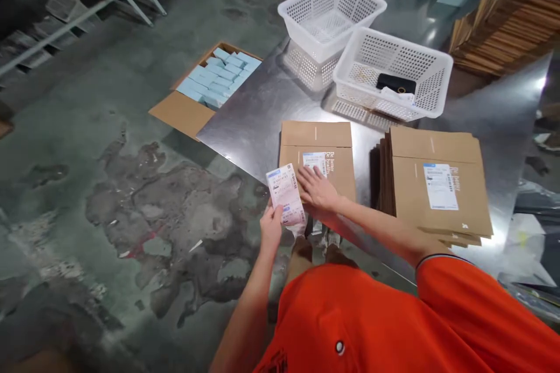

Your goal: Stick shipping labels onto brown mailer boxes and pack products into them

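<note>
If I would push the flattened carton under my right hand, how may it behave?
The flattened carton would probably feel stiff, since its broad panel shows no sag. Its upper flap may bend along the visible crease. Lying flat, it should hardly tip.

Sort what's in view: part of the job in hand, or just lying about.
Likely in the job:
labels, held in the left hand
carton, under the right hand
labelled stack
table

Apparently just lying about:
left basket
right basket
black item inside it
open box of blue packs
</note>
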Available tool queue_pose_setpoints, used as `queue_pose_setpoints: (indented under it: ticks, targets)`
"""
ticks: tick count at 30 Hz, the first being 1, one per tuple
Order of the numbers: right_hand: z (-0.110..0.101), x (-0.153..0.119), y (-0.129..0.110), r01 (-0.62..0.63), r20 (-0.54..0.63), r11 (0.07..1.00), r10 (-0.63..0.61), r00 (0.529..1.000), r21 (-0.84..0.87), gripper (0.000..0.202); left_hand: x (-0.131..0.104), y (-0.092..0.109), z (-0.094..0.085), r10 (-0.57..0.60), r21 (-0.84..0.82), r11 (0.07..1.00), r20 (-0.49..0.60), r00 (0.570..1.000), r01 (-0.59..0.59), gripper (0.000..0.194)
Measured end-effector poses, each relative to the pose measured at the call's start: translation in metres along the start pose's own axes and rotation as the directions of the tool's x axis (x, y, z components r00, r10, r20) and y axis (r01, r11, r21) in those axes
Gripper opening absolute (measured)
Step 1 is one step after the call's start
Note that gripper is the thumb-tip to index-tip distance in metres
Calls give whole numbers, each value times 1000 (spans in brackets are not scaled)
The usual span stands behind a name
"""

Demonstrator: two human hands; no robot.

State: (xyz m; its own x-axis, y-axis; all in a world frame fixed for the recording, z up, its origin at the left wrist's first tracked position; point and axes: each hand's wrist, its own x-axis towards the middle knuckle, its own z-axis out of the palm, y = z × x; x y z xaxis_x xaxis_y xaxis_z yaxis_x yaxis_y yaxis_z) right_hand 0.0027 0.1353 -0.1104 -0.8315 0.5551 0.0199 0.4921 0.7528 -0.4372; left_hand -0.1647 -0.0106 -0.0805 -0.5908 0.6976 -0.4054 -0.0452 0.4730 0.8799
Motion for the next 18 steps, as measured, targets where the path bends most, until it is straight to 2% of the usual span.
queue_pose_setpoints:
  ticks: [1,2,3,4,5,6,7,8,10,12,15,18]
  targets:
    - [1,-14,-3,16,3,1000,-16,1000,23,58,6,3,4,27,11,1000,34,999,-27,28]
    - [0,-27,-1,-42,-19,999,42,999,35,55,9,6,6,45,26,999,57,997,-46,27]
    - [-4,-39,4,-182,-71,982,185,980,43,53,9,7,8,54,42,998,68,996,-57,26]
    - [-9,-48,12,-381,-135,922,386,913,65,52,7,8,9,59,57,996,62,996,-63,25]
    - [-15,-55,21,-566,-178,816,577,797,113,50,4,9,9,56,79,995,52,997,-60,24]
    - [-22,-59,30,-693,-181,699,715,675,175,48,-1,9,9,44,106,993,39,998,-48,22]
    - [-29,-61,38,-756,-153,608,793,589,241,46,-7,11,8,27,130,991,24,999,-30,21]
    - [-37,-62,44,-769,-120,559,825,552,309,44,-13,13,9,5,139,990,3,1000,-6,22]
    - [-54,-67,52,-699,-119,549,817,564,458,44,-28,19,14,-50,72,996,-45,998,53,30]
    - [-76,-87,59,-592,-217,570,799,561,570,52,-45,30,27,-103,-95,991,-52,993,98,38]
    - [-116,-156,85,-544,-349,578,810,470,608,58,-70,49,60,-145,-249,954,113,983,169,46]
    - [-153,-247,123,-622,-416,546,836,358,562,59,-90,62,96,-173,-203,948,319,932,245,53]
